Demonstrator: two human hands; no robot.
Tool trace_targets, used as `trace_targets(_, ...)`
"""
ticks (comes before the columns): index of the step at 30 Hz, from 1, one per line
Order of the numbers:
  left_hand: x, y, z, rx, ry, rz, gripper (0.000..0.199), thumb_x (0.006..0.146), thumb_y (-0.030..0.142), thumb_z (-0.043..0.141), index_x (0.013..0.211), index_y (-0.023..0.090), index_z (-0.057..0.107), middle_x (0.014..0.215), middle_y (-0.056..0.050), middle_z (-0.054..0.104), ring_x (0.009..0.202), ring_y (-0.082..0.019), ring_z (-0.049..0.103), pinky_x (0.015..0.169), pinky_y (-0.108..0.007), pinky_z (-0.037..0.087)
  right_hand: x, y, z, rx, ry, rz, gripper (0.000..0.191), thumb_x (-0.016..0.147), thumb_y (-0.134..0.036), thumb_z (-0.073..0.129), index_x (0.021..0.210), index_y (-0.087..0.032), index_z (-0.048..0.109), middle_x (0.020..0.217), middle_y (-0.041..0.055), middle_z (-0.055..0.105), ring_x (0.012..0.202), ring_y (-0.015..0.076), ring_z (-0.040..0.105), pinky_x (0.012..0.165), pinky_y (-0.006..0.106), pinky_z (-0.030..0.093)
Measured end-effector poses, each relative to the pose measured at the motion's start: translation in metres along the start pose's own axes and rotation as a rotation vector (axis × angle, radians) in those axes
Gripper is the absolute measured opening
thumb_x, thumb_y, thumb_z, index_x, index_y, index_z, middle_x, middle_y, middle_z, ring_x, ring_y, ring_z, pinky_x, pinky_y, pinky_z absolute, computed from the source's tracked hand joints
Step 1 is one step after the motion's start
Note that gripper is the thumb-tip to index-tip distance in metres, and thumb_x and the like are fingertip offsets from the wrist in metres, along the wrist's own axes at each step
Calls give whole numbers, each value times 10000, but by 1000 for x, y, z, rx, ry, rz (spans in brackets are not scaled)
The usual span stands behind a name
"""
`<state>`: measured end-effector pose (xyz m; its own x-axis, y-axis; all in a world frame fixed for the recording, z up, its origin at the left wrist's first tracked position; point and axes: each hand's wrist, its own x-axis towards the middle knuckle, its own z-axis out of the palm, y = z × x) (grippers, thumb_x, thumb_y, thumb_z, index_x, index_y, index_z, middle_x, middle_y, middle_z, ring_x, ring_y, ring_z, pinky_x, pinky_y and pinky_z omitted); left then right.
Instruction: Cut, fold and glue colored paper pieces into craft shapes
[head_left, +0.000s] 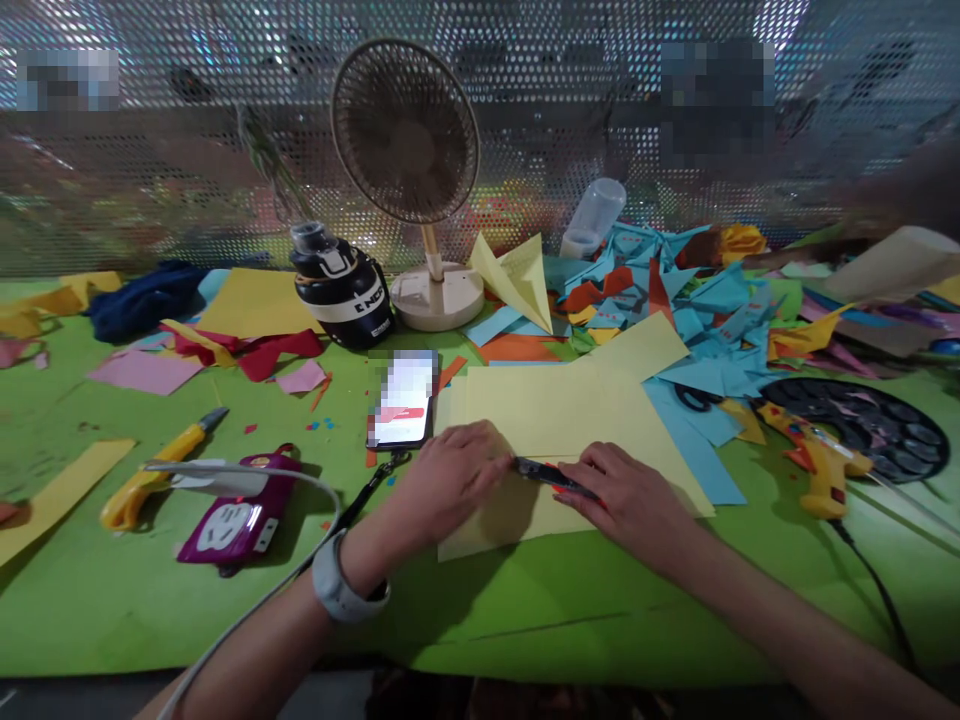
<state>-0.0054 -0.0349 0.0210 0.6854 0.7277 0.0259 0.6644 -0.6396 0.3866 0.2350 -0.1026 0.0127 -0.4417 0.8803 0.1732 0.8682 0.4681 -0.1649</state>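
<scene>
Pale yellow paper sheets (551, 400) lie flat on the green table (300, 630), partly over blue paper (694, 450). My left hand (461, 470) rests on the sheets' left part, its fingers pressed together, with nothing visible in it; a grey-white watch is on that wrist. My right hand (619, 490) is closed around a dark tool with a red-orange part (540, 472). The tool's tip points left, close to my left fingertips, and lies over the sheets. What kind of tool it is cannot be made out.
A lit phone (405, 400), purple power strip (240, 515) and yellow cutter (161, 470) lie left. Behind stand a black bottle (345, 290) and a fan (405, 130). Folded blue papers (712, 300), a yellow glue gun (821, 465) and a black tray (892, 430) are right.
</scene>
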Motion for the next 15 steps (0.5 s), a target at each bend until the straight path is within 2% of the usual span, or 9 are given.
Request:
trace_targets(2,14,-6,-10,-97,50,-55,390,961,378,335,1008,201,680,1069,-96,692,1035,-238,623,914,-397,493,0,1,1,-6,4,-10,277,956,-358,492,1094,-179,653,864,83,604,790,199,587,627,300,486)
trace_targets(4,27,-11,-17,-220,-17,-129,307,919,334,407,948,191,677,987,-89,694,879,-217,651,785,-356,532,-1,2,2,-7,17,-18,296,967,-370,463,1085,-174,651,872,88,605,798,204,586,631,308,487)
trace_targets(8,44,-17,-19,-256,-117,-137,187,827,208,488,879,168,663,920,-75,695,831,-200,646,753,-317,519,-1,2,2,-14,36,-21,318,978,-388,427,1065,-173,645,868,88,605,795,205,585,637,313,489)
trace_targets(15,51,-29,-16,-260,-226,-117,204,780,116,491,915,169,635,952,-60,694,851,-184,637,741,-280,499,9,-4,5,-37,31,-18,295,965,-397,459,1046,-169,629,882,89,612,816,215,592,638,314,496)
